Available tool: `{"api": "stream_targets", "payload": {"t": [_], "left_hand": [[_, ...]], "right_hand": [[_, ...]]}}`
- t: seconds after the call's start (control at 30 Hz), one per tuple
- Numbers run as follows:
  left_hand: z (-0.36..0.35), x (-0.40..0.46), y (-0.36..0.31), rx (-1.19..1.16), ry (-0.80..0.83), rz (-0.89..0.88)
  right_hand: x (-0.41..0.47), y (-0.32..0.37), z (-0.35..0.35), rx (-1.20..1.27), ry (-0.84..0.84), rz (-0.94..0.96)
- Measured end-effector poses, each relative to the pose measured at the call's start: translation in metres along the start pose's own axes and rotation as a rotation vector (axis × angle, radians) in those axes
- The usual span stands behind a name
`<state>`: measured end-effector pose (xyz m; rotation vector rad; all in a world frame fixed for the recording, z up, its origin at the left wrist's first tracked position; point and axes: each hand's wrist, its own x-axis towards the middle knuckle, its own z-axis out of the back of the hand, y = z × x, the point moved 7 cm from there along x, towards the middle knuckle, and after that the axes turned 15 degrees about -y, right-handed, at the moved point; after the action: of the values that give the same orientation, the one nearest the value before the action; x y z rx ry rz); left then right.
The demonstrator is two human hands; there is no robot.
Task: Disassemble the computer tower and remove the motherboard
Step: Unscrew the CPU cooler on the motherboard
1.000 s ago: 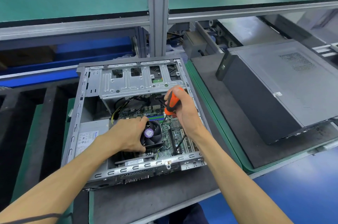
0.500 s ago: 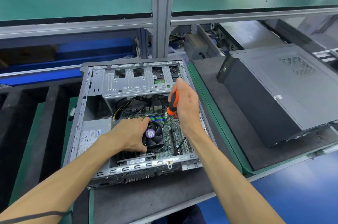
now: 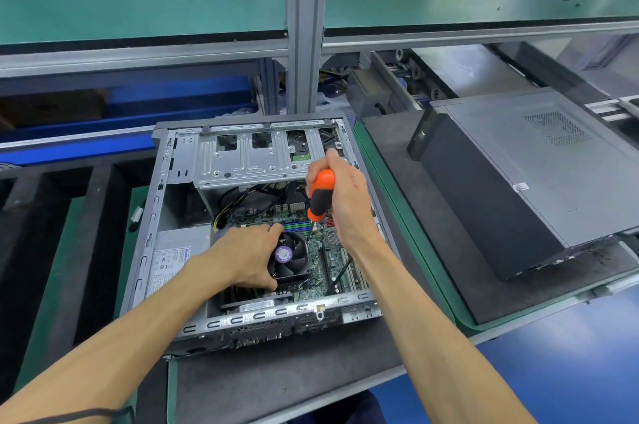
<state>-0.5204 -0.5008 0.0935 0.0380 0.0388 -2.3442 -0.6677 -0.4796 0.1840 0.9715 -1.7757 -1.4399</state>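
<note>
- The motherboard [image 3: 320,256] is sitting on the floor of the open computer tower [image 3: 166,216], directly beneath both hands and not yet freed.
- The right hand [image 3: 349,202] is wrapping its fingers round the orange-and-black screwdriver [image 3: 320,195], holding it near upright with the shaft pointing down at the board just beyond the cooler fan [image 3: 288,259].
- The left hand [image 3: 247,257] is curling over the fan, thumb and fingers gripping its housing on the near and far sides.
- Risk: the tip could be slipping off the screw head, judging by the steep angle; it would gouge the board beside the grip.
- Risk: pulling the fan before all screws are out could be straining the board.
- A closed second tower [image 3: 539,178] is lying well to the right of the right hand.
</note>
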Motion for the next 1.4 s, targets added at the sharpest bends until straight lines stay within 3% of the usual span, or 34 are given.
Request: {"api": "stream_targets", "payload": {"t": [0.17, 0.53, 0.8, 1.0, 1.23, 1.4], "left_hand": [[0.001, -0.001, 0.0, 0.005, 0.009, 0.007], [0.002, 0.001, 0.0, 0.038, -0.05, -0.013], [0.002, -0.001, -0.001, 0.013, -0.036, -0.007], [0.005, -0.001, -0.002, 0.017, -0.036, -0.005], [0.002, 0.0, -0.001, 0.023, -0.017, 0.007], [0.0, 0.0, -0.001, 0.012, -0.009, 0.013]], "right_hand": [[-0.004, -0.006, -0.015, 0.189, 0.001, -0.011], [0.007, 0.008, 0.006, 0.065, -0.12, 0.111], [0.016, 0.004, 0.007, -0.026, -0.143, -0.011], [0.018, 0.007, -0.003, -0.031, -0.079, 0.023], [0.017, 0.002, -0.003, 0.232, 0.077, -0.093], [0.015, 0.007, 0.02, 0.116, -0.152, 0.025]]}}
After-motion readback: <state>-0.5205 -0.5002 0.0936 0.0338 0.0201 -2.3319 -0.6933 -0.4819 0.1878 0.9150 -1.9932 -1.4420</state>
